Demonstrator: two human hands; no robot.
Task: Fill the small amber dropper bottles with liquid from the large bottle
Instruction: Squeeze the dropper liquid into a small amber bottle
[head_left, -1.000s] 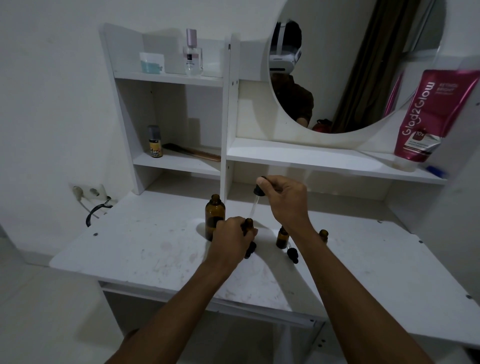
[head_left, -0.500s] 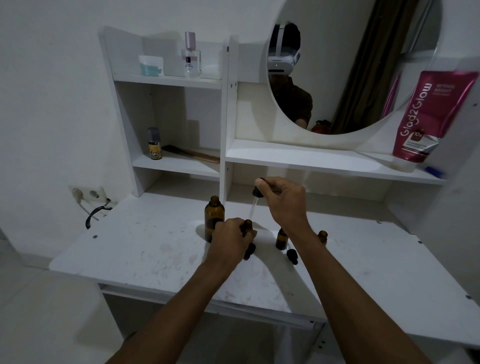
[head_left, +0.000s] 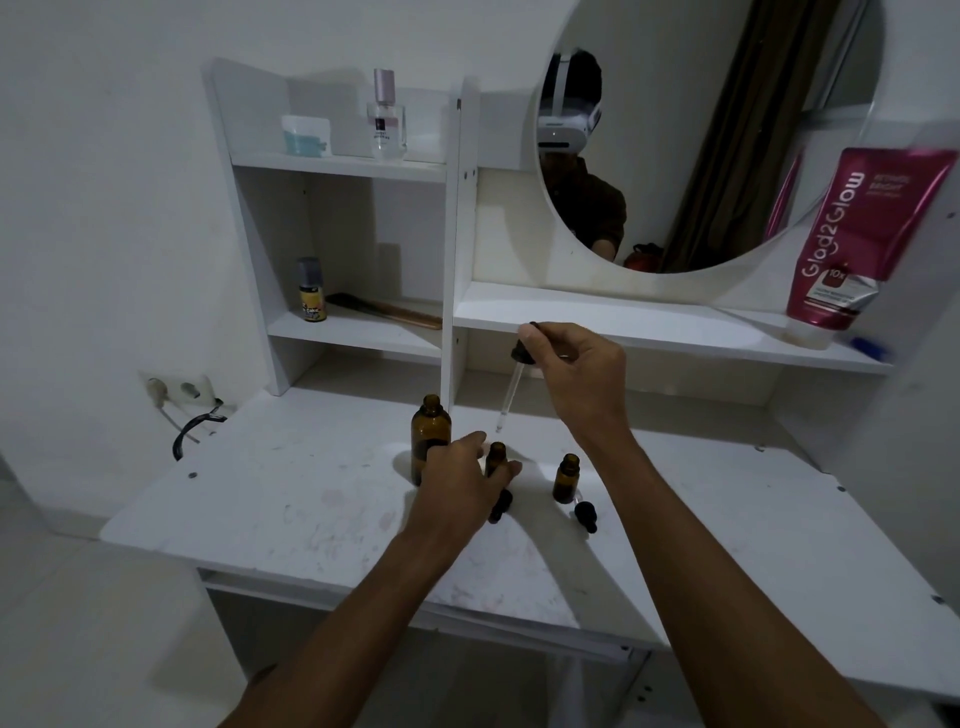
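Note:
The large amber bottle (head_left: 429, 434) stands open on the white desk (head_left: 291, 499), partly behind my left hand (head_left: 462, 480). That hand is wrapped around a small amber bottle (head_left: 496, 457), upright and uncapped. My right hand (head_left: 576, 374) pinches the black bulb of a glass dropper (head_left: 511, 392), which hangs tip down just above that small bottle's mouth. A second small amber bottle (head_left: 566, 478) stands open to the right. Two black dropper caps (head_left: 586, 515) lie on the desk, one of them (head_left: 500, 506) under my left fingers.
A white shelf unit with a round mirror (head_left: 727, 130) rises behind the desk. It holds a perfume bottle (head_left: 387, 122), a small jar (head_left: 305, 136), a spray can (head_left: 311, 291), a comb (head_left: 384, 310) and a pink tube (head_left: 862, 244). A wall socket with a black cable (head_left: 192, 426) sits left.
My right hand has lifted the dropper a little, so its tip now hangs clear above the small bottle. The left hand stays on that bottle.

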